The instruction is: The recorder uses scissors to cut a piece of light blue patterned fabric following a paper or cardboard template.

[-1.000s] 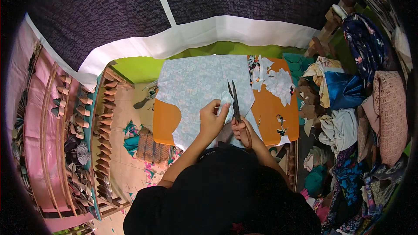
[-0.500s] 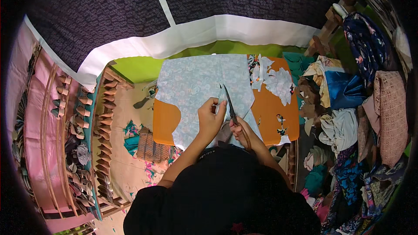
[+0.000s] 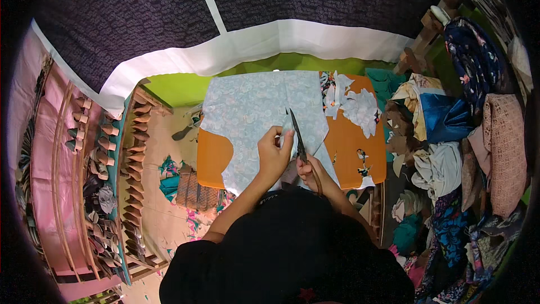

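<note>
A pale grey-blue patterned fabric (image 3: pixel 242 107) lies spread over an orange table (image 3: pixel 214 160). My right hand (image 3: pixel 314 173) grips dark scissors (image 3: pixel 298 138), whose blades point away from me over the cloth. Beside the blades, my left hand (image 3: pixel 274 155) is closed, thumb and fingers pinching a bit of the fabric. A slit or fold line runs up the cloth beyond the scissor tips; I cannot tell which. The near edge of the fabric is partly hidden by my body.
Cut scraps (image 3: pixel 360 110) lie at the table's right side. Piled cloths (image 3: pixel 441 169) crowd the far right. Rows of wooden shoe forms (image 3: pixel 135 180) stand on racks at left. A brown woven piece (image 3: pixel 194 188) and scraps lie on the floor.
The left hand and the scissors have shifted very slightly to the right. The fabric has barely moved.
</note>
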{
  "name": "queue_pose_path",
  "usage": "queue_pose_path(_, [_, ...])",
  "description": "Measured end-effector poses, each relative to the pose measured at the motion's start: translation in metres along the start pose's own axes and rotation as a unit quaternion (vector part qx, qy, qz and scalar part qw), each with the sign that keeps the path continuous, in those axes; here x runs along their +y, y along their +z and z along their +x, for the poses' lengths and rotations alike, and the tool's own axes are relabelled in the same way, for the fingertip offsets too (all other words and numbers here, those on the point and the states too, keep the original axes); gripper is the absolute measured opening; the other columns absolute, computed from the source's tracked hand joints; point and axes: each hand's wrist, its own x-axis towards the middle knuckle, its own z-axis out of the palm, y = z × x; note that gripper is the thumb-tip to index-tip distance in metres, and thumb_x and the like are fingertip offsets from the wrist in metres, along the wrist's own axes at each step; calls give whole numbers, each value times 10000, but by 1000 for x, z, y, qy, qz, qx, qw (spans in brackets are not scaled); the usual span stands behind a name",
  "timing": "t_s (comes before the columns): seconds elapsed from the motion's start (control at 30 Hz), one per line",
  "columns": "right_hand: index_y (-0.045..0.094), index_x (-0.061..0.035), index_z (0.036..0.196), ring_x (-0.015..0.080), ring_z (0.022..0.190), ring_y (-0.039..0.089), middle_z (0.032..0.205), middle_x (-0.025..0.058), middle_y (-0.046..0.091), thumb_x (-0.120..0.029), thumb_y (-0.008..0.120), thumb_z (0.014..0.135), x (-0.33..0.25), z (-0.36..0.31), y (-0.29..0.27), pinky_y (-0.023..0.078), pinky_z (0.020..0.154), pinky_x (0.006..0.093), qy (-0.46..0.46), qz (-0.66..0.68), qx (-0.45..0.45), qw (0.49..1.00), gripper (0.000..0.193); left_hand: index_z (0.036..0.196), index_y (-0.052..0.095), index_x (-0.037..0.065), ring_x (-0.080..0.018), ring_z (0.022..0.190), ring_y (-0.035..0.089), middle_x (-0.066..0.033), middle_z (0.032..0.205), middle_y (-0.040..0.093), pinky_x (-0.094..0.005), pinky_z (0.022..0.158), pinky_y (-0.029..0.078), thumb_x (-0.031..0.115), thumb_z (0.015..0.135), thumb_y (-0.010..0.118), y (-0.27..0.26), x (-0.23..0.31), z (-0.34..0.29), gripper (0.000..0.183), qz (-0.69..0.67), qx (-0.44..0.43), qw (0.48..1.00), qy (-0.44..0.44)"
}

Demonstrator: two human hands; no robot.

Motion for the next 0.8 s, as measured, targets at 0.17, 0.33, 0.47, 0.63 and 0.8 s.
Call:
queue_pose_path(0.17, [391, -101, 850, 21, 472, 285, 604, -65, 332, -407, 548, 754, -4, 1, -3, 215, 404, 156, 20, 4, 3, 1000, 357, 730, 550, 4, -39, 434, 292, 8, 487, 402, -225, 384, 227, 175, 778, 583, 2, -6, 2, 180, -16, -12, 1000, 0])
queue_pose_path(0.33, [377, -99, 851, 16, 482, 273, 608, -64, 310, -486, 623, 655, -7, -1, -2, 208, 413, 151, -8, 14, -15, 1000, 498, 740, 559, 0, -6, 427, 309, 27, 519, 457, -200, 374, 219, 183, 795, 570, 4, -6, 3, 191, -71, -29, 997, -31])
queue_pose_path(0.47, [371, -98, 833, 14, 482, 266, 614, -64, 315, -571, 624, 609, -7, -1, -1, 210, 414, 149, 4, -2, 14, 1000, 581, 752, 556, -9, 2, 437, 337, 28, 535, 477, -194, 376, 233, 180, 800, 566, 3, -3, 5, 195, -78, -34, 996, -28])
queue_pose_path(0.63, [368, -100, 815, 21, 474, 273, 601, -59, 316, -554, 560, 686, 8, 7, -7, 221, 407, 154, -3, -18, 47, 999, 509, 783, 545, -10, 5, 486, 369, 29, 641, 498, -177, 411, 267, 162, 821, 535, 3, 8, 5, 176, -125, -63, 988, -58])
queue_pose_path(0.8, [419, -3, 868, 147, 570, 419, 658, 42, 419, -469, 459, 810, -11, 5, -10, 370, 521, 294, 26, -68, 7, 997, 472, 786, 550, -22, -1, 478, 389, 13, 621, 518, -178, 410, 282, 177, 816, 542, 1, 4, 6, 201, -93, -68, 990, -75])
